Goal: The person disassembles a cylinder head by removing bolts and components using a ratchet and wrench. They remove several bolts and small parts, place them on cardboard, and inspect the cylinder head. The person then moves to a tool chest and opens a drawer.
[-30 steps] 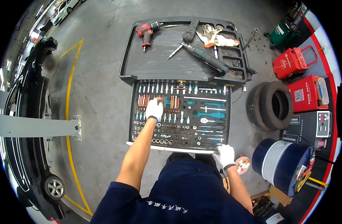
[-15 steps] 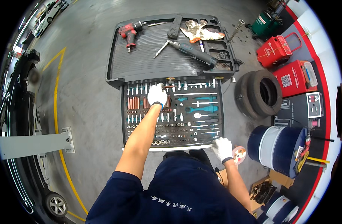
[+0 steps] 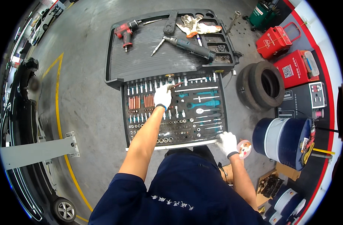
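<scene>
Before me a tool drawer (image 3: 176, 146) stands pulled out, filled with sockets, bits and drive tools in fitted slots. My left hand (image 3: 162, 96), in a white glove, is over its middle, closed on a slim copper-coloured bit (image 3: 177, 85) that sticks out to the right. Left of that hand lies a row of similar copper-coloured bits (image 3: 134, 102). Teal-handled ratchets (image 3: 204, 104) and long bars sit to its right. My right hand (image 3: 227, 144), also gloved, grips the drawer's front edge at the right corner; its fingertips are partly hidden.
On the cabinet top (image 3: 141, 62) lie a red impact wrench (image 3: 125, 33), a black air ratchet (image 3: 190, 48) and used gloves (image 3: 195, 26). Tyres (image 3: 261, 86), a blue-white drum (image 3: 282, 140) and red cases stand right. A grey lift arm (image 3: 40, 151) and black car are left.
My left hand has shifted slightly right with the copper-coloured bit, which now points up and to the right. My right hand stays at the drawer's corner. The view has shifted a little.
</scene>
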Motion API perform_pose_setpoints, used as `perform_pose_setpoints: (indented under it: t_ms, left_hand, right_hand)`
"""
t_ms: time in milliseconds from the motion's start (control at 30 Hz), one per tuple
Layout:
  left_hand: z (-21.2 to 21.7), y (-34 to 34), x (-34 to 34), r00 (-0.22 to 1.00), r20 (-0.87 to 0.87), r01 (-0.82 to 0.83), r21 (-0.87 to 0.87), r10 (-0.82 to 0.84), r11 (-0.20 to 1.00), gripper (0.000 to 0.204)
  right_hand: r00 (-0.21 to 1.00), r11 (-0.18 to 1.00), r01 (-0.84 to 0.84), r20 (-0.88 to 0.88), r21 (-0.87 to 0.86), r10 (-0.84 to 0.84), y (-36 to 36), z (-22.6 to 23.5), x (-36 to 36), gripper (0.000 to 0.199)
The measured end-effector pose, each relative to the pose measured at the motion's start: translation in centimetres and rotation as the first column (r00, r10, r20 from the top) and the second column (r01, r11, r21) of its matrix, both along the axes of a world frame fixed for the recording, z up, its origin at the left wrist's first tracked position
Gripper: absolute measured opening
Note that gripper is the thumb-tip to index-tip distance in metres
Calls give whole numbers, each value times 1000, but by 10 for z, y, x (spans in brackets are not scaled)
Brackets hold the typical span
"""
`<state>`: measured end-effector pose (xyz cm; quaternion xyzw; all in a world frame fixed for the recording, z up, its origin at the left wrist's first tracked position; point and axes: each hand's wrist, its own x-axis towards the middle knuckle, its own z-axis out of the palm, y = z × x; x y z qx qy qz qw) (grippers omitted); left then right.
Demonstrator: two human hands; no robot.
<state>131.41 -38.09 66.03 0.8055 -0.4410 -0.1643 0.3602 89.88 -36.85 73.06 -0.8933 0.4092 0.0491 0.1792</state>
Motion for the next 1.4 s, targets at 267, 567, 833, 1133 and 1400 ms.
perform_pose_setpoints:
  t_ms: [267, 567, 833, 1133, 1400]
  left_hand:
    - [-6, 21, 33, 930, 199, -337, 120, 310, 934, 22]
    - [14, -31, 57, 950, 212, -310, 569, 228, 762, 31]
    - [33, -69, 30, 882, 289, -467, 650, 373, 599, 28]
    - [38, -60, 25, 904, 322, -426, 646, 280, 633, 43]
    - [17, -1, 51, 932, -44, -328, 323, 361, 887, 53]
  right_hand:
    - [1000, 1000, 13, 22, 1, -13, 0, -1, 0, 27]
    - [999, 1000, 23, 41, -10, -23, 3, -1, 1, 27]
    - [998, 999, 52, 32, -9, -52, 7, -1, -2, 26]
    - [991, 995, 92, 98, -43, -87, 8, -3, -5, 24]
    - [991, 996, 81, 111, -39, -76, 8, -5, -7, 23]
